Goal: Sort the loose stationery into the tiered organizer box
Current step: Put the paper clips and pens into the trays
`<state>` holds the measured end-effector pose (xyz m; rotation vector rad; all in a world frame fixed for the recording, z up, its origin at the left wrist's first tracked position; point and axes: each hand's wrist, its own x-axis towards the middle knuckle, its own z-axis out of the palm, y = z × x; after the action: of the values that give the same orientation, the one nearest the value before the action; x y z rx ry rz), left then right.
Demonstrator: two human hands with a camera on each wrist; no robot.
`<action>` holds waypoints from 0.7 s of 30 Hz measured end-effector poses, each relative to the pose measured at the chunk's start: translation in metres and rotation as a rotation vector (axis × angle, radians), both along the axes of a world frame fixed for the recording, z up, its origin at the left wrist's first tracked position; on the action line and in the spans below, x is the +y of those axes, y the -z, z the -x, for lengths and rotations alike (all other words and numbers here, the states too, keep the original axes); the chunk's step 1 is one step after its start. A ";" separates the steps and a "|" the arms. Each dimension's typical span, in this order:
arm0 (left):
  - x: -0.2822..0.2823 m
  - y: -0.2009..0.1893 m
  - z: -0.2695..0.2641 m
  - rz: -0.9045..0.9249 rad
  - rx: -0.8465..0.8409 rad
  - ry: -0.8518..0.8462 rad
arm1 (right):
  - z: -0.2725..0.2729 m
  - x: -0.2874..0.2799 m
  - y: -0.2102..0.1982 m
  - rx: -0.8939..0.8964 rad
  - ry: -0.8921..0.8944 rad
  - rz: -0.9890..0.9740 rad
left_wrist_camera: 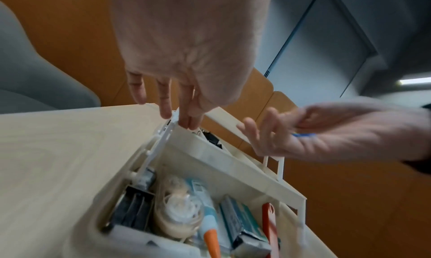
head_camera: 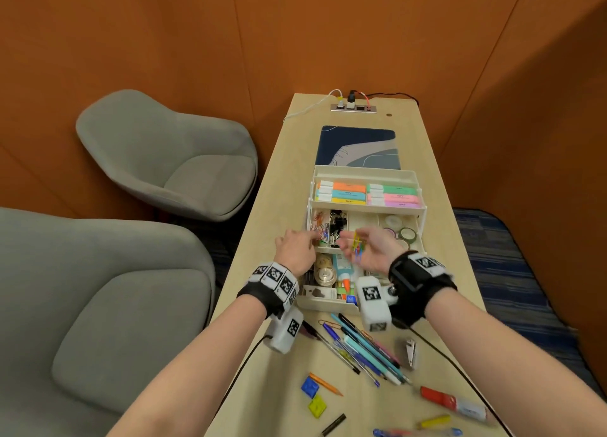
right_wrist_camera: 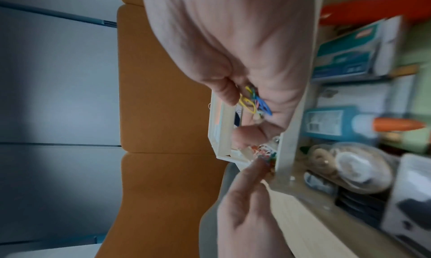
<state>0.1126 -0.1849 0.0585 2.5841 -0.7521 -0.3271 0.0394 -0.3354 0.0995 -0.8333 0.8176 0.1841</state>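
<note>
At frame centre, the white three-tier organizer box [head_camera: 364, 203] stands open; the right hand [head_camera: 371, 252] cups coloured paper clips [head_camera: 358, 244], the left hand's [head_camera: 295, 249] fingers [left_wrist_camera: 184, 114] pinch toward its middle tier.

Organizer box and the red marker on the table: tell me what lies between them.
In the head view, a bunch of pens and a nail clipper lie between the organizer box and the red marker.

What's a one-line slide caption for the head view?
Right hand cups colored paper clips over the tiered organizer box while the left hand reaches its middle tier.
</note>
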 end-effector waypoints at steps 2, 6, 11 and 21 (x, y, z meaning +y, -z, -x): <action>0.008 0.001 0.003 0.097 0.016 -0.016 | -0.020 0.007 -0.007 0.003 -0.029 0.041; 0.033 0.008 0.010 0.384 0.020 -0.178 | -0.050 0.020 -0.012 0.026 -0.069 0.127; 0.071 0.022 0.028 0.424 0.039 -0.213 | -0.074 0.024 -0.010 -0.004 -0.177 0.367; 0.084 0.026 0.038 0.397 0.087 -0.207 | -0.069 0.032 -0.021 -0.001 -0.274 0.527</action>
<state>0.0747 -0.1009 0.0327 2.2303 -0.4589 -0.2001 0.1085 -0.3036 0.1206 -1.4445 0.7578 0.2132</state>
